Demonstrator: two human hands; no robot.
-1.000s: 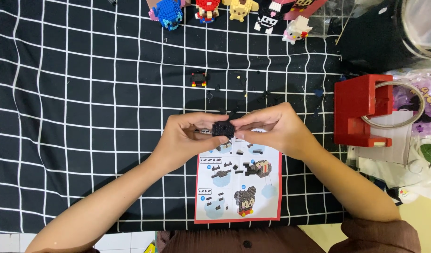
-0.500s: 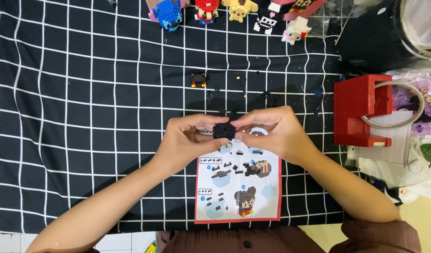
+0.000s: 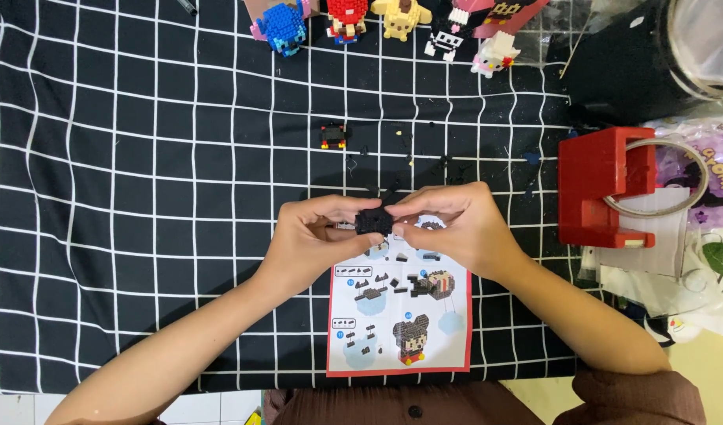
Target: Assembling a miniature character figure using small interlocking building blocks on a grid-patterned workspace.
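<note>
We see, from above, our two bare hands meeting over a table, pinching a small black brick assembly point(image 3: 374, 221) between them. Our left hand point(image 3: 314, 236) closes its thumb and fingers on the left side of the piece, and our right hand point(image 3: 456, 227) closes on the right side, so both grips are clamped on the same little block, held just above the top edge of a printed instruction sheet point(image 3: 399, 319) with a red border. To do this pressing step well, we judge that the piece should stay level, with fingertips squeezing straight toward each other so the tiny studs seat without skewing, and low over the sheet so any dropped brick lands close by. The surface is a black cloth with a white grid point(image 3: 141, 197), which would hide loose dark bricks; a scatter of small loose pieces point(image 3: 424, 153) lies beyond our hands, near a small half-built black and red figure point(image 3: 333, 135). Along the far edge stands a row of finished brick figures point(image 3: 346, 20) in blue, red, yellow and white. To the right sits a red tape dispenser point(image 3: 601, 189), with plastic bags point(image 3: 715, 157) beside it and a dark container point(image 3: 621, 63) behind.
</note>
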